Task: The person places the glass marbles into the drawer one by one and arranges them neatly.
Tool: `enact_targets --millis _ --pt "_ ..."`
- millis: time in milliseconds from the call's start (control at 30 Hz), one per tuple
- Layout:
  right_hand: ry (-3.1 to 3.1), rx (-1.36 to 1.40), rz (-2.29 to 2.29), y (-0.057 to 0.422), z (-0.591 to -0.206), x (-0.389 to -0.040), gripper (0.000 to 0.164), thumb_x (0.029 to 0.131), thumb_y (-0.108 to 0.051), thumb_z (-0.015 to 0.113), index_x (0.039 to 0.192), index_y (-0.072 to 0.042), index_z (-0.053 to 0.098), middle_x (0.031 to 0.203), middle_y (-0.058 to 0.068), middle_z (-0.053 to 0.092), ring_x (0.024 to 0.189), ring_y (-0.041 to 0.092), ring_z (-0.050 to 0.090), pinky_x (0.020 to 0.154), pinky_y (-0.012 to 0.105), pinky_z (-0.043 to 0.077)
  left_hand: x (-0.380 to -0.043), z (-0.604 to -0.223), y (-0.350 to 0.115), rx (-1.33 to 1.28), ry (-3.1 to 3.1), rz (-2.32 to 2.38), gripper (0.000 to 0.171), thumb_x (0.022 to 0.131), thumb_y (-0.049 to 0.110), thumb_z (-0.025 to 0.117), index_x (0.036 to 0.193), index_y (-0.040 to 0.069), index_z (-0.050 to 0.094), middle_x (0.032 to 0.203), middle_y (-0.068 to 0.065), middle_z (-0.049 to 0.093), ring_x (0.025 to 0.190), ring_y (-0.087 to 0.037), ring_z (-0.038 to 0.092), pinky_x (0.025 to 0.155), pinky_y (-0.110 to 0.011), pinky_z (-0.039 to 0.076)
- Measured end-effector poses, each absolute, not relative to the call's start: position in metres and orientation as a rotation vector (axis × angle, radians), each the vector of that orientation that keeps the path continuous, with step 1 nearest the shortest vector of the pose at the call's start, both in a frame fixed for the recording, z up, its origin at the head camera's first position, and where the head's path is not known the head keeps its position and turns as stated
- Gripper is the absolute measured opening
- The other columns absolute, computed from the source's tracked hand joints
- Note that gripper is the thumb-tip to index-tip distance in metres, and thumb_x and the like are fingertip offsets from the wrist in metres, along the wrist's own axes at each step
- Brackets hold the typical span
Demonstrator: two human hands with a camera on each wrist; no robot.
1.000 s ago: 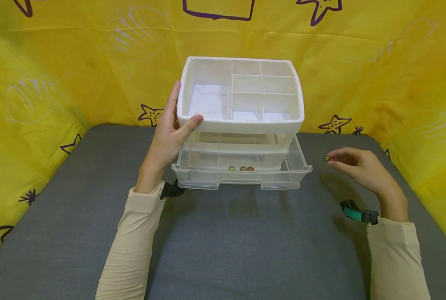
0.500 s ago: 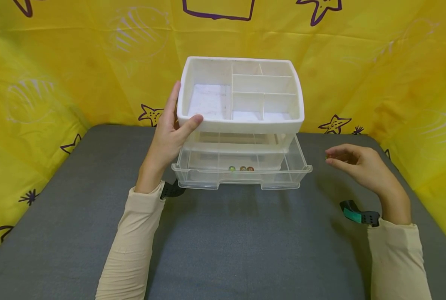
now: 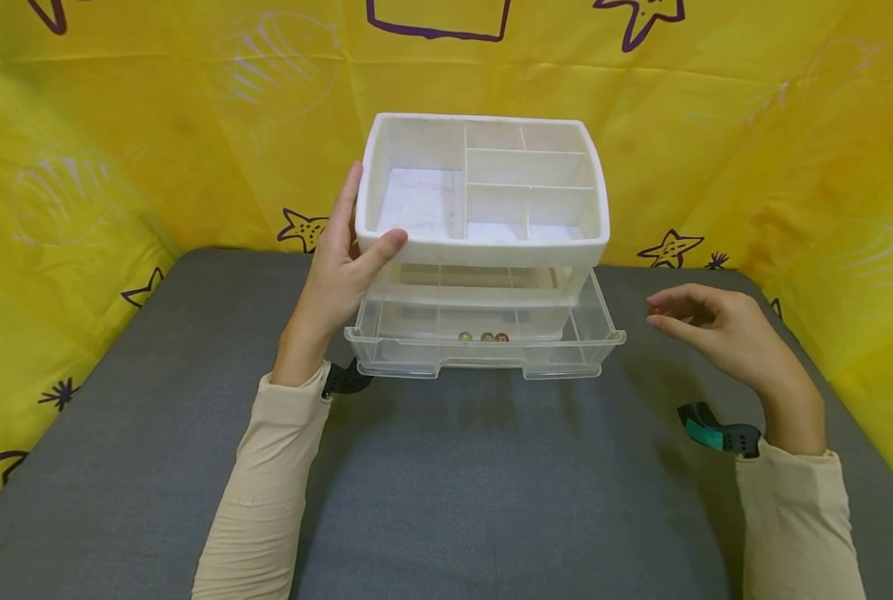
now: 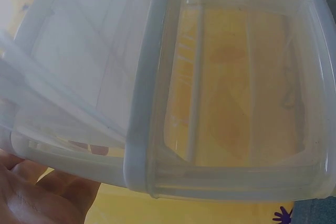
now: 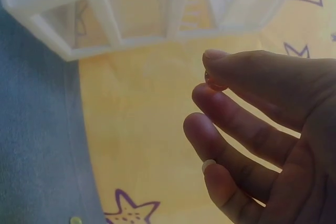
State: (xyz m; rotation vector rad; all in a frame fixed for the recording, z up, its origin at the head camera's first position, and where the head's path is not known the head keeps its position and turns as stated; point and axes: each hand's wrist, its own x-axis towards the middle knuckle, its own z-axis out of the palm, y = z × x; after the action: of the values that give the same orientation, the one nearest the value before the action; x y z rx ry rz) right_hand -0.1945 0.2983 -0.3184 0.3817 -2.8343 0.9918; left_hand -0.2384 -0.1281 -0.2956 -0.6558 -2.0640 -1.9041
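Note:
My left hand (image 3: pixel 334 267) grips the left side of a white plastic drawer organizer (image 3: pixel 484 254), its thumb on the front rim of the divided top tray. A clear drawer (image 3: pixel 401 354) is pulled out at the bottom, with three glass marbles, one greenish (image 3: pixel 465 337) and two reddish-brown (image 3: pixel 487 337), near its front. To the right of the organizer, my right hand (image 3: pixel 724 333) hovers above the table. In the right wrist view, its thumb and index finger pinch a small reddish marble (image 5: pixel 214 82), partly hidden; the other fingers are loosely curled.
A dark grey table (image 3: pixel 491 483) lies under everything, with a yellow patterned cloth (image 3: pixel 192 125) behind and at both sides. A small yellow-green round thing (image 5: pixel 76 220) shows at the bottom edge of the right wrist view.
My right hand has shifted slightly up and left. A greenish marble showed at its fingertips earlier; a reddish one shows there now. My left hand and the organizer stay still.

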Motion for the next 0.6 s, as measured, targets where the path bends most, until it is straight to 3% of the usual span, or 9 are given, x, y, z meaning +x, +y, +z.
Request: enact_targets --millis 600 --pt "-2.71 0.496 0.954 0.276 -0.307 -0.183 0.017 0.09 -0.014 0.073 0.107 -0.016 0.074 0.091 -0.023 0.068 0.079 -0.004 0.06 0.07 0.008 0.045 -0.239 -0.297 -0.128 -0.662 -2.057 -1.91 0.083 0.095 0.011 0.065 0.16 0.023 0.015 0.15 -0.013 0.037 0.117 -0.022 0.048 0.091 -0.021 0.052"
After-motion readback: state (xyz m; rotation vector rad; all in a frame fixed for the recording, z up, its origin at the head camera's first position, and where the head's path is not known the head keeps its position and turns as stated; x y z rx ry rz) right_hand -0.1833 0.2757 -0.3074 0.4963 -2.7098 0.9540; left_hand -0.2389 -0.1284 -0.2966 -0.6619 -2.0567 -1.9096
